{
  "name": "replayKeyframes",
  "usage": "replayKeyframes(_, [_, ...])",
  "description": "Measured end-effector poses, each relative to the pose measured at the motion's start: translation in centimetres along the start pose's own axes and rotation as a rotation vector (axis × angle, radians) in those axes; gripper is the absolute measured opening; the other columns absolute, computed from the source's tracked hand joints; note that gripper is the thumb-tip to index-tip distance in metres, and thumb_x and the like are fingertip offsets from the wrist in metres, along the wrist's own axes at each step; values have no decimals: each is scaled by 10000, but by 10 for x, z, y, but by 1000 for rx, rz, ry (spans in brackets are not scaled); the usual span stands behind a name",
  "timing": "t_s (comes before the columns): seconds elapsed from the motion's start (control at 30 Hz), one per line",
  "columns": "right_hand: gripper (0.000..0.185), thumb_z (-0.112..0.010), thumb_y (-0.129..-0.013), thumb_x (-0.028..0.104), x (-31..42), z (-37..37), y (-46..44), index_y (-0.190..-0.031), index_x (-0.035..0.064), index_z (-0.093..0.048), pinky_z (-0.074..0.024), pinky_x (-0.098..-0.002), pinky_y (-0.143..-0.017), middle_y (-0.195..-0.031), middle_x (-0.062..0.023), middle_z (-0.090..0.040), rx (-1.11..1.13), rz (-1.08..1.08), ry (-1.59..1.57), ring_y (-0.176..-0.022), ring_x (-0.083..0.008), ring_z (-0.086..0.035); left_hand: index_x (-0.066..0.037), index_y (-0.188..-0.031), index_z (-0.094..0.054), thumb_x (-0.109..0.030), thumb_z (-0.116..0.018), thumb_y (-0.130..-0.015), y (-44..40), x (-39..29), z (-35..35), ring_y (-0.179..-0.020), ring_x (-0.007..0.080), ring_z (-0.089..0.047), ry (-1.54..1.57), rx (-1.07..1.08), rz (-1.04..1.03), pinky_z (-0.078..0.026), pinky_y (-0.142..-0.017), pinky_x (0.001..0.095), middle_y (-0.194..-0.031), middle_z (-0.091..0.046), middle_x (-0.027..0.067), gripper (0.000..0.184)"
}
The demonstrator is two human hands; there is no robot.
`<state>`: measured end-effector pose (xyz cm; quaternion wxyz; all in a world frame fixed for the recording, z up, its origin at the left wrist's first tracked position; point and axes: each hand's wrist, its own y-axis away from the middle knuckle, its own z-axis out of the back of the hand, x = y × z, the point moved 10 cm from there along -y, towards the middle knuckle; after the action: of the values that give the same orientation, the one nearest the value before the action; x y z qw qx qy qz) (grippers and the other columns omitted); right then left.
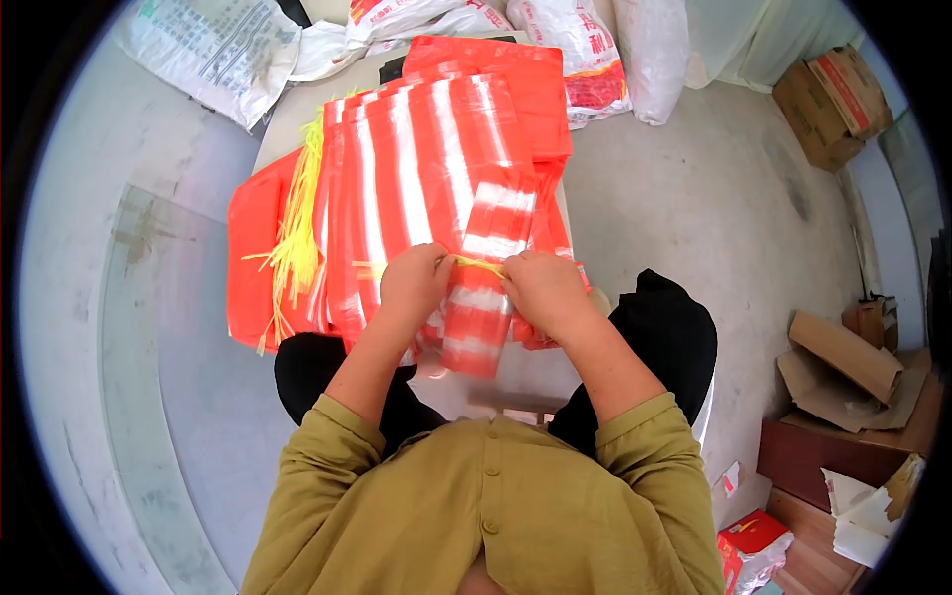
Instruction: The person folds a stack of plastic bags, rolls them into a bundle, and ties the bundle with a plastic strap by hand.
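Clock directions: dial centred on the bundle, 12 o'clock away from the wearer.

Item 1. Folded bundle (480,297), red and white striped plastic, one. Location: between the two hands, on the near part of the striped sheets. Long axis: a little past 12 to a little past 6 o'clock, the far end leaning slightly toward 1. Near end toward the wearer; whether it overhangs the desk (305,99), cannot tell.

Item 2. Yellow tie (479,264), one. Laid across the bundle near mid-length, roughly 9 to 3 o'clock, square to the long axis.

Item 3. Left hand (412,283), at 9 o'clock: fingers pinched on the yellow tie. Right hand (545,290), at 3 o'clock: fingers likewise pinched on it, against the bundle's side.

Condition of work: folding, judged complete on this bundle; tie in place. Knot: none to be made out; securing judged unfinished.

Item 4. Striped sheets (416,159), stack, from 10 to 12 o'clock. Lying flat, unfolded where visible.

Item 5. Yellow strips (297,233), loose hank, at 10 o'clock, draped over the stack's side; judged spare ties.

Item 6. Plain red sheets (260,258), flat, at 9 o'clock, beyond the hank.
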<state>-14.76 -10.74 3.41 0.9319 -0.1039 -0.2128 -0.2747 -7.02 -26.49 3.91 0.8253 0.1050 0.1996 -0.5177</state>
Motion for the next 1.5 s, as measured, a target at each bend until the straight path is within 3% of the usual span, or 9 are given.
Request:
replayKeyframes(0.23, [183,-656,-955,220,-9,6,6,-955,56,-736,-561,-513,-765,-901,-181,-737,-5,-63,-177,-851,-382,-716,-39,-971,-749,-251,-644,-991,-1,0,0,-881,386,-700,-1,-29,-2,-539,-768,497,-931,-735,178,237])
replayKeyframes(0.43, [194,-583,-941,147,-5,2,10,-883,22,-721,-556,-520,-771,-912,-223,-723,217,-59,-63,-866,-409,-716,-42,-966,-751,-252,-643,-994,-2,3,-4,-868,388,-699,17,-14,6,-538,-754,498,-907,-733,175,238])
replayKeyframes(0.53, [194,-608,-935,155,0,11,12,-859,3,-701,-553,-501,-793,-917,-198,-727,221,-21,-199,-897,-390,-713,-46,-957,-748,-252,-642,-994,-1,0,-2,-853,389,-697,23,-24,16,-536,-745,502,-896,-729,175,234])
replayKeyframes(0.7, [220,-655,-941,183,20,28,-1,-901,-29,-698,-535,-438,-764,-868,-150,-704,-59,152,-626,-849,-318,-676,-56,-946,-744,-260,-637,-997,-2,-1,-6,-845,392,-696,-31,-23,17,-537,-742,505,-897,-729,176,236])
replayKeyframes(0.93, [263,-634,-1005,230,8,-14,-23,-975,-21,-705,-482,-351,-701,-765,-49,-598,127,-204,-1043,-761,-137,-566,-70,-952,-756,-274,-642,-990,-1,2,-6,-853,380,-702,-45,-29,66,-542,-735,492,-898,-735,164,237])
replayKeyframes(1.03, [264,-632,-1019,244,-1,-22,-27,-1037,-11,-698,-486,-349,-716,-811,-47,-606,84,-229,-1129,-797,-125,-572,-60,-932,-757,-288,-654,-990,4,6,3,-811,346,-714,-55,-47,45,-547,-720,463,-864,-743,148,258])
replayKeyframes(1.13, [260,-662,-994,230,-3,-29,-32,-1085,-10,-701,-504,-358,-749,-898,-79,-657,59,-167,-1224,-839,-162,-616,-65,-979,-768,-320,-701,-985,15,13,11,-731,301,-715,80,139,188,-543,-677,416,-831,-734,151,264])
replayKeyframes(1.33, [253,-691,-953,209,21,-17,-25,-1127,32,-741,-541,-415,-810,-969,-129,-697,83,-27,-675,-929,-288,-684,14,-978,-753,-208,-686,-1032,27,26,8,-670,129,-659,362,208,191,-499,-619,312,-747,-703,54,238])
replayKeyframes(1.5, [170,-646,-982,189,35,-7,-23,-1063,67,-733,-543,-475,-818,-989,-138,-700,-44,125,-465,-956,-350,-680,18,-1040,-740,-151,-641,-1063,33,-20,18,-663,71,-566,626,268,118,-460,-600,256,-732,-618,-5,197])
